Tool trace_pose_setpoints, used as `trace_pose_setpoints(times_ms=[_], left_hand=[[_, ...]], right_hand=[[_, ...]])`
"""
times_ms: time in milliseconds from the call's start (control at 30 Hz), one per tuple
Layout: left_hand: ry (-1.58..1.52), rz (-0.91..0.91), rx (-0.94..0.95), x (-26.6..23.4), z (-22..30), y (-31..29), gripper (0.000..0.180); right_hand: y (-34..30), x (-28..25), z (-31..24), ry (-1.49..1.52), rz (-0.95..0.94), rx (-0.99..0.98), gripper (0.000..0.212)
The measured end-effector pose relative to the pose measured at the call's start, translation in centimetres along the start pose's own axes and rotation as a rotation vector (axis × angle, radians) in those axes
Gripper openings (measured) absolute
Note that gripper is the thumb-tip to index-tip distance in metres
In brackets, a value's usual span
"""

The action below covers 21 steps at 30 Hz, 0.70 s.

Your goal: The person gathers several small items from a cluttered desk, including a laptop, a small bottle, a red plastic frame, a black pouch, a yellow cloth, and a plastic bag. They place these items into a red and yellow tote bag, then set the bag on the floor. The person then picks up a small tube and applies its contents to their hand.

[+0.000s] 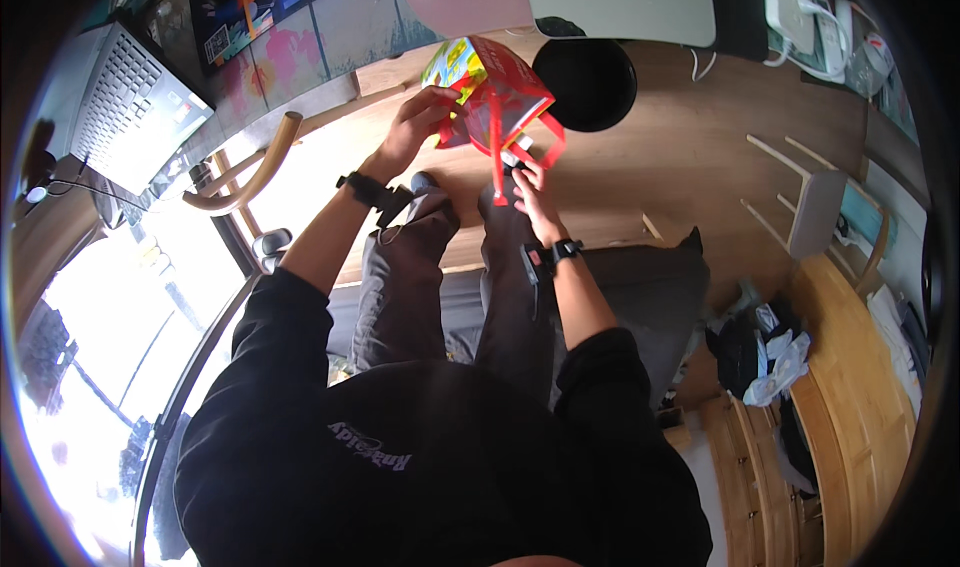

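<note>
A red carrier bag (515,82) with a yellow-and-green printed side and red strap handles hangs or stands tilted below the desk's edge, in front of my legs. My left hand (412,127) is closed on the bag's left rim. My right hand (537,199) is just below the bag's right side, beside a dangling red strap (497,157). Its fingers are stretched and a little apart. A small white thing (516,151) shows at the fingertips; I cannot make out its kind or whether they touch it. The bag's inside is mostly hidden.
A round black bin (590,85) stands right behind the bag. Above is the desk (370,32), with an open laptop (140,107) at left. A curved wooden armrest (250,177) juts out at left. A stool (815,212) and wooden drawers (745,457) are at right.
</note>
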<state>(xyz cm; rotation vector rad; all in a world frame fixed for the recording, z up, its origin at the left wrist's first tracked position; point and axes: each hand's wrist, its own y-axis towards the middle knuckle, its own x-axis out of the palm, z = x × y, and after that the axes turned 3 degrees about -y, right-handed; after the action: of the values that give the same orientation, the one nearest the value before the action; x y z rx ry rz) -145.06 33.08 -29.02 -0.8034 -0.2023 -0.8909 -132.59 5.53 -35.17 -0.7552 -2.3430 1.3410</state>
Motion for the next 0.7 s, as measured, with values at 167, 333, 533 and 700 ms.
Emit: trace_pose_setpoints(times_ms=[167,333,533,700], left_hand=[[0.170,-0.048,-0.055,4.1,2.8,-8.0,0.028],[0.186,0.011,-0.192,7.0,4.1,-13.9,0.030],[0.517,-0.048,-0.148,11.4,8.2,-19.8,0.028],[0.383,0.028,-0.087,15.3,13.8,-24.2,0.027]], right_hand=[[-6.5,3.5,-2.3,0.146,-0.234,0.067,0.049],[-11.3,3.7,-7.3,-0.234,-0.104,0.093,0.027],[-15.1,3.7,-14.2,-0.953,-0.266,0.062,0.052],[-19.9,4.4,-21.3,-1.005,-0.250,-0.369,0.050]])
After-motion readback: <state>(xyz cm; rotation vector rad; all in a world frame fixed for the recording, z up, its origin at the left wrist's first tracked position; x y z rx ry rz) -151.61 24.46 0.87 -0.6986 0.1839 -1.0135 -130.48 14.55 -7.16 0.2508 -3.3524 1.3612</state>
